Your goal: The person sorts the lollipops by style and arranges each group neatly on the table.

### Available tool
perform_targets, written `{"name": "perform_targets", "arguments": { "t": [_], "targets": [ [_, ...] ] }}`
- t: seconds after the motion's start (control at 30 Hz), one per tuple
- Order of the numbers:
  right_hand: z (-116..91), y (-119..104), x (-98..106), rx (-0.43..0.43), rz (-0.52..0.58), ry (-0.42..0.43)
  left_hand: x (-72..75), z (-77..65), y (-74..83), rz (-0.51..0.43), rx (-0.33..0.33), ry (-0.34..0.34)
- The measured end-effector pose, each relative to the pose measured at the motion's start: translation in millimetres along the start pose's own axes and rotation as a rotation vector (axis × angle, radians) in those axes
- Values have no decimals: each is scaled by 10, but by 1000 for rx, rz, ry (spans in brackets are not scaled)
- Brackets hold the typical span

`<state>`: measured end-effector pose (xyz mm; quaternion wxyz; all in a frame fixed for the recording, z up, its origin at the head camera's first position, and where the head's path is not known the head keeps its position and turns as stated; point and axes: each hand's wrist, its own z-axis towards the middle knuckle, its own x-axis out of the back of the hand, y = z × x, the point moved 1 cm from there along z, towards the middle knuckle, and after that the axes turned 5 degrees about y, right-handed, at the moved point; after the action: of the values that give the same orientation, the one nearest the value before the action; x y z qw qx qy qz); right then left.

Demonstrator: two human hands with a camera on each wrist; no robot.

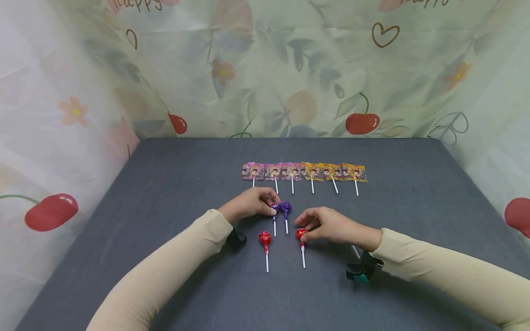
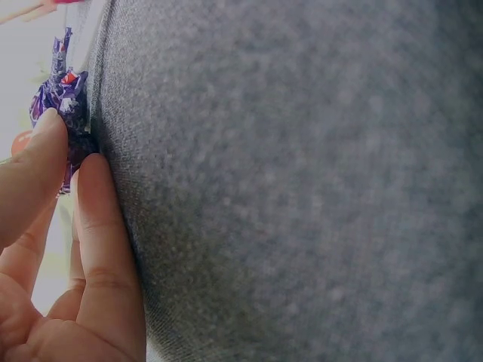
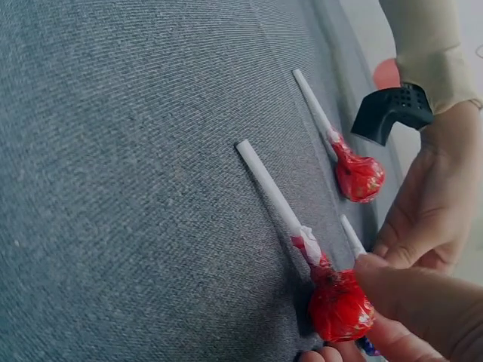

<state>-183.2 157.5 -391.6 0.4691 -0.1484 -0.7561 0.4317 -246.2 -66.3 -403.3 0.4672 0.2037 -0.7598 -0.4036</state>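
Observation:
My left hand (image 1: pixel 253 202) pinches the head of a purple-wrapped lollipop (image 2: pixel 56 105) between thumb and fingers, low against the dark tabletop. Touching or almost touching it on the right is a second purple lollipop (image 1: pixel 285 208), its stick toward me. My right hand (image 1: pixel 329 225) holds the round head of a red lollipop (image 3: pixel 341 305) between thumb and fingers, and its white stick lies along the cloth. Another red lollipop (image 1: pixel 265 239) lies to the left of that one, apart from both hands.
Behind the hands runs a row of flat-wrapped lollipops, pink ones (image 1: pixel 272 171) on the left and yellow ones (image 1: pixel 332 172) on the right. A white stick (image 1: pixel 355 251) shows partly under my right wrist. Patterned curtains (image 1: pixel 269 69) surround the dark table (image 1: pixel 186 161).

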Motion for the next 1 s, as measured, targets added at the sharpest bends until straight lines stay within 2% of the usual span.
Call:
{"name": "perform_targets", "arguments": {
  "t": [0.67, 1.0],
  "targets": [
    [30, -13, 2, 14, -80, -2, -6, -4, 10, -6, 15, 2],
    [198, -176, 229, 1, -149, 119, 4, -3, 7, -11, 21, 2]
  ]
}}
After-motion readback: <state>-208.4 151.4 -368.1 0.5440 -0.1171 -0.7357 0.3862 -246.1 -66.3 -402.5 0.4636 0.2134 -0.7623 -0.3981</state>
